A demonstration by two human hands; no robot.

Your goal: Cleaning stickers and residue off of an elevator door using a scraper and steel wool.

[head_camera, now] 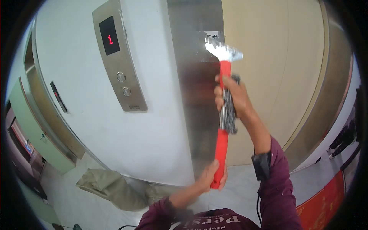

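Note:
A long-handled scraper (222, 146) with red grips and a metal shaft rises in front of me. My left hand (209, 176) is wrapped around its lower red grip. Higher up, my right hand (237, 93) clasps the shaft and upper grip, together with a dark grey fibrous pad (230, 113), possibly steel wool. The bright metal scraper blade (223, 51) is blurred and lies over the stainless steel elevator door frame (195, 115); contact cannot be made out. Just above the blade, a white sticker remnant (213, 34) with dark marks shows on the frame.
Left of the frame, a white wall carries an elevator call panel (126, 83). A beige elevator door panel (258, 72) stands to the right. Olive fabric (112, 189) lies on the pale floor by the wall. A red mat (323, 201) and another person's legs (343, 138) are at right.

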